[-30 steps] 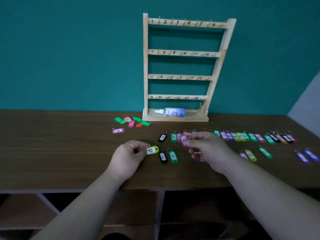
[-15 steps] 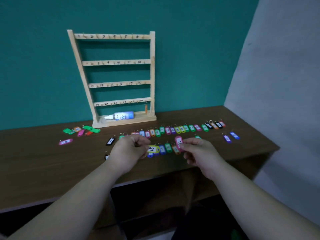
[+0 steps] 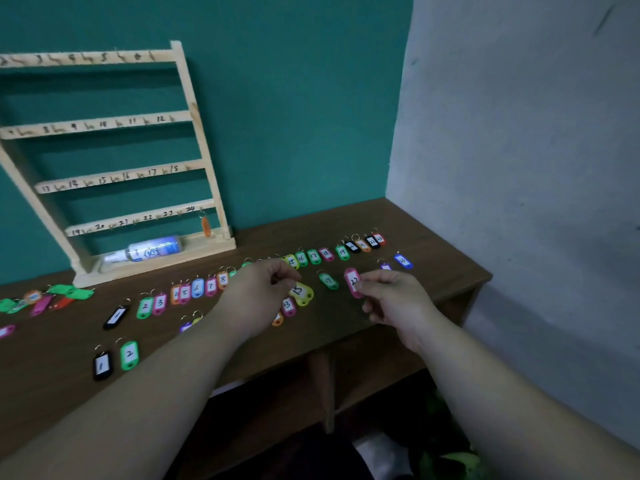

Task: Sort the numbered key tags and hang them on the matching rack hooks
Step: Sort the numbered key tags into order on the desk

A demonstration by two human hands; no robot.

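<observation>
rack (image 3: pixel 194 109): pale bare wood | tags (image 3: pixel 197 288): glossy plastic | table (image 3: pixel 415 223): dark wood

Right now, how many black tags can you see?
4. One black tag starts the long row, another lies nearer the front beside a green tag, and two sit near its right end. The hands may hide more.

A tall wooden hook rack (image 3: pixel 194 133) stands on the brown wooden table (image 3: pixel 433 237), behind and left of the left hand (image 3: pixel 256 299), with a clear plastic bottle (image 3: pixel 152 250) lying on its base. A row of numbered plastic key tags (image 3: pixel 197 288) runs behind both hands. The left hand holds the yellow key tag marked 15 (image 3: pixel 302 292), the right hand (image 3: pixel 398 303) the pink key tag marked 22 (image 3: pixel 354 282); a green key tag marked 17 (image 3: pixel 328 280) lies between them.
</observation>
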